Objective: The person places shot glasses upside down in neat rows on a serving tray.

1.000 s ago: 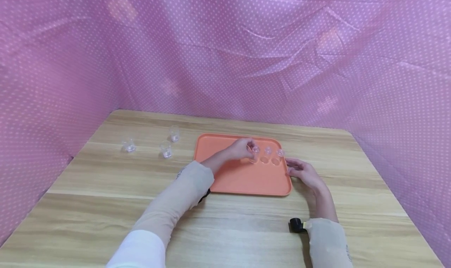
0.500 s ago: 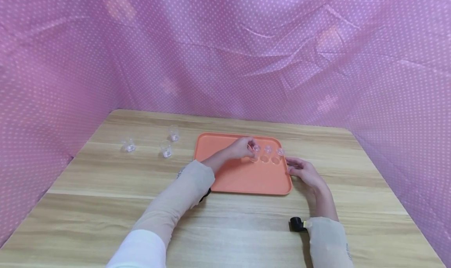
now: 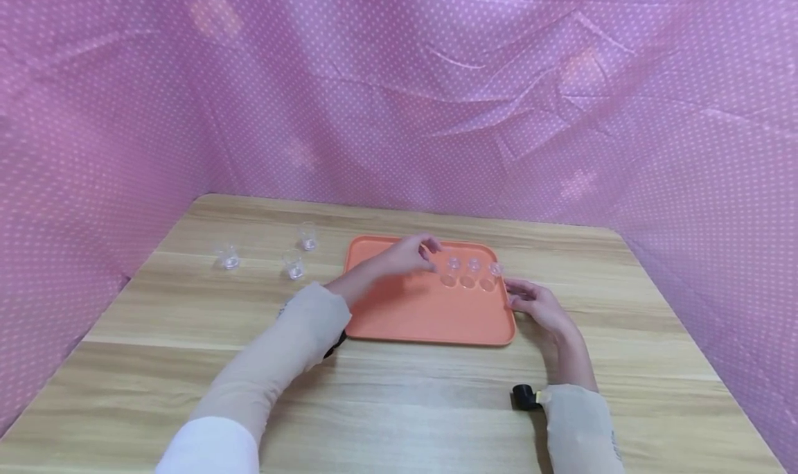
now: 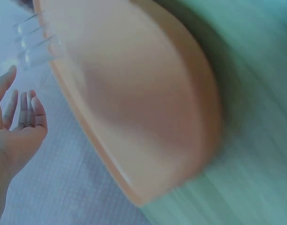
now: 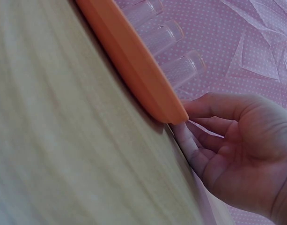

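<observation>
Three clear small glasses stand upside down in a row on the orange tray (image 3: 430,321), near its right end. My left hand (image 3: 408,254) is over the tray, just left of the nearest glass (image 3: 453,269). Its fingers are spread and loosely bent, with nothing between them; the left wrist view shows a gap between the hand (image 4: 19,126) and the row of glasses (image 4: 38,54). At the tray's right edge, my right hand (image 3: 541,306) pinches the rim. In the right wrist view, fingers of that hand (image 5: 241,145) lie above and below the tray's corner (image 5: 173,112).
On the left of the wooden table (image 3: 187,363) stand three more clear glasses, upright: a far one (image 3: 308,237), a near one (image 3: 294,265) and a left one (image 3: 228,258). A pink dotted curtain (image 3: 399,113) encloses the table at the back and sides.
My left hand has let go of the leftmost glass on the tray and drawn back to the left, its fingers opening. My right hand stays at the tray's edge.
</observation>
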{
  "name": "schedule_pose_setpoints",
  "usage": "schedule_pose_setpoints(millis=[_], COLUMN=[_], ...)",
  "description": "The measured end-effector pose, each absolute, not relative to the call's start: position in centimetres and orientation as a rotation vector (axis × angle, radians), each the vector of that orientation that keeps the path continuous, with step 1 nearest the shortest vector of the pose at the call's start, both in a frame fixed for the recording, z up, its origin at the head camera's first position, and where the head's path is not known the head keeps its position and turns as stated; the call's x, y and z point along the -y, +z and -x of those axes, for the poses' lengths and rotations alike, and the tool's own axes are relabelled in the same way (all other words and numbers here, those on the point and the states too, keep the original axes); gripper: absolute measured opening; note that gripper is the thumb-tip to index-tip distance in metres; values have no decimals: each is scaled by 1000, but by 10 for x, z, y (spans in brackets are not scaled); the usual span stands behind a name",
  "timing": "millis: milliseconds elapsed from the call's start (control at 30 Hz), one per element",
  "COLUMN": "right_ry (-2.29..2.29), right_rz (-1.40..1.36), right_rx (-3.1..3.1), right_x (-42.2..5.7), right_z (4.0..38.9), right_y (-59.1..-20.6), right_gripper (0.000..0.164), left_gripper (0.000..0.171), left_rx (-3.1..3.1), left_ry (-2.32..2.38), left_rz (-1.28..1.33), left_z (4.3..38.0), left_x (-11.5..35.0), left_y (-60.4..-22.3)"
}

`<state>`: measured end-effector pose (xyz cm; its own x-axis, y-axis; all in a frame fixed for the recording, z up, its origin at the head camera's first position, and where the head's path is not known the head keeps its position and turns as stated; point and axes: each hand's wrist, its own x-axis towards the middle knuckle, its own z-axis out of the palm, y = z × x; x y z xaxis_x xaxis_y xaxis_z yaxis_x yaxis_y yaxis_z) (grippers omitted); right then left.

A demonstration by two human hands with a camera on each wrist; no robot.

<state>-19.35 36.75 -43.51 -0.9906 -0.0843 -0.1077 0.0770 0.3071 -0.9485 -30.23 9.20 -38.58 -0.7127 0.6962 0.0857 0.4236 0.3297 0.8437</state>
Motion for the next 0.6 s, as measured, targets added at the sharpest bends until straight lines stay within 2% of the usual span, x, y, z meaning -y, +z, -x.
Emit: schedule_pose_setpoints(millis=[167, 600], right_ry=[-1770, -1786], right_rz=[13, -1], right_rx=[-2439, -2415], right_x=[-366, -367], right_z=[194, 192], right_y=[-436, -436], right_gripper=[45, 45], left_gripper=[36, 44], left_rx=[-2328, -2493], left_ry=[1443, 1541], left_rz=[-1062, -947], left_z=[299, 299], left_x=[-62, 47], left_y=[-372, -353])
